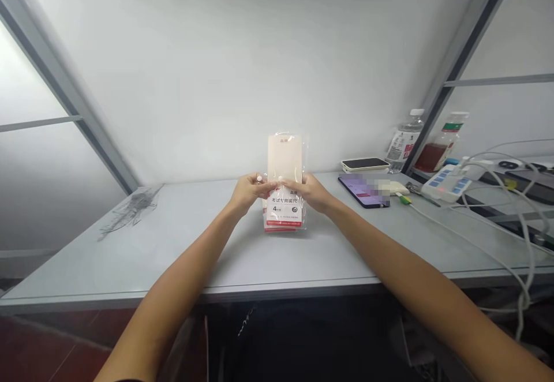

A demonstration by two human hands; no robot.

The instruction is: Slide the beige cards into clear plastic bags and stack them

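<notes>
Head view: left hand (pixel 249 193) and right hand (pixel 315 193) pinch clear packets (pixel 284 216) of printed cards, fingers closed, mid-frame. Around them spreads a pale desk (pixel 173 261) against a white wall (pixel 208 59); at right, a labelled bottle (pixel 403 142) stands near another bottle (pixel 450 134) holding dark red liquid (pixel 429 157).

Both bare hands grip a small stack of clear plastic ruler-set packets (pixel 284 157) (the front label carries Chinese print and a 4) upright above the grey desk (pixel 173 243), the left hand (pixel 249 193) at one edge and the right hand (pixel 315 191) at the other, thumbs across the front. To the right lie a lit smartphone (pixel 357 188) and a dark-screened phone (pixel 366 164), near a clear water bottle (pixel 402 145), a bottle of dark red liquid (pixel 433 156) and a white power strip (pixel 445 181). Dark scribbles (pixel 132 209) mark the desk's left side.
</notes>
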